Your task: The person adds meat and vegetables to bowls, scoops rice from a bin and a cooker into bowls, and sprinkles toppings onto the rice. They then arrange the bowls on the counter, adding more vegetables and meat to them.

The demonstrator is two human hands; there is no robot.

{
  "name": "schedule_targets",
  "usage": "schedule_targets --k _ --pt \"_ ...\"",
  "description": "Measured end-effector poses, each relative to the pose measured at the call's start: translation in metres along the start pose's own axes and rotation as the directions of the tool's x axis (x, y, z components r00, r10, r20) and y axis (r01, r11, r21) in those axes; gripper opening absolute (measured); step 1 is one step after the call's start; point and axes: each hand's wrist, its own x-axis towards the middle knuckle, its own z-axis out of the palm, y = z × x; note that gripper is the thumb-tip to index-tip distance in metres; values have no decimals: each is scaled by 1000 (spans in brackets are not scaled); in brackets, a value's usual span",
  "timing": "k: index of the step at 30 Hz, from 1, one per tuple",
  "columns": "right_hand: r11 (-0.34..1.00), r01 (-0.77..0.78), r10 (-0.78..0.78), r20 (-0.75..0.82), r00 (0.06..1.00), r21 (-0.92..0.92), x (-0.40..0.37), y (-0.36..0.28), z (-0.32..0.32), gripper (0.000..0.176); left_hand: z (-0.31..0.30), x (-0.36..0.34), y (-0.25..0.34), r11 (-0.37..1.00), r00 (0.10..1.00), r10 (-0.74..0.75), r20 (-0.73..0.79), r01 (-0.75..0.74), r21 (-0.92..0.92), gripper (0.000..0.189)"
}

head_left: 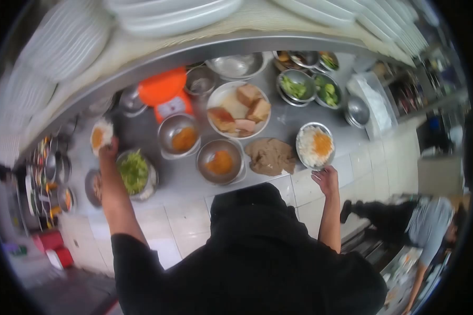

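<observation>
On the left, my left hand [109, 149] is closed at the near edge of a small bowl of rice [105, 129] with an orange topping. Just below it sits a container of chopped lettuce [133, 173], beside my forearm. My right hand [327, 180] is at the near rim of a metal bowl of rice [311, 153], also topped with orange, its fingers slightly apart. Left of that bowl lies a crumpled brown cloth [271, 156]. Two metal bowls with orange food, one nearer [219, 163] and one farther [184, 139], stand between my hands.
A white plate of meat chunks [259, 110], an orange scale [168, 93] and metal bowls of greens [295, 86] stand farther back. Stacked white plates [178, 16] line the shelf above. At the lower right, another person [431, 223] leans over a counter.
</observation>
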Motion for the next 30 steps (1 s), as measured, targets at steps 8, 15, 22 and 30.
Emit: schedule_targets --k 8,15,22,30 --pt "997 -63 63 7 998 38 5 -2 16 44 70 -24 125 634 974 -83 -211 215 743 40" --pt "1000 -9 10 -69 998 10 12 -8 21 42 6 -10 56 712 995 25 -96 50 700 34" --pt "996 76 -70 -135 988 38 40 -31 0 43 106 -86 201 957 889 201 -412 -87 278 16" --pt "994 98 -91 -130 987 51 62 -67 -28 43 284 -191 337 688 809 -555 -194 315 -654 14"
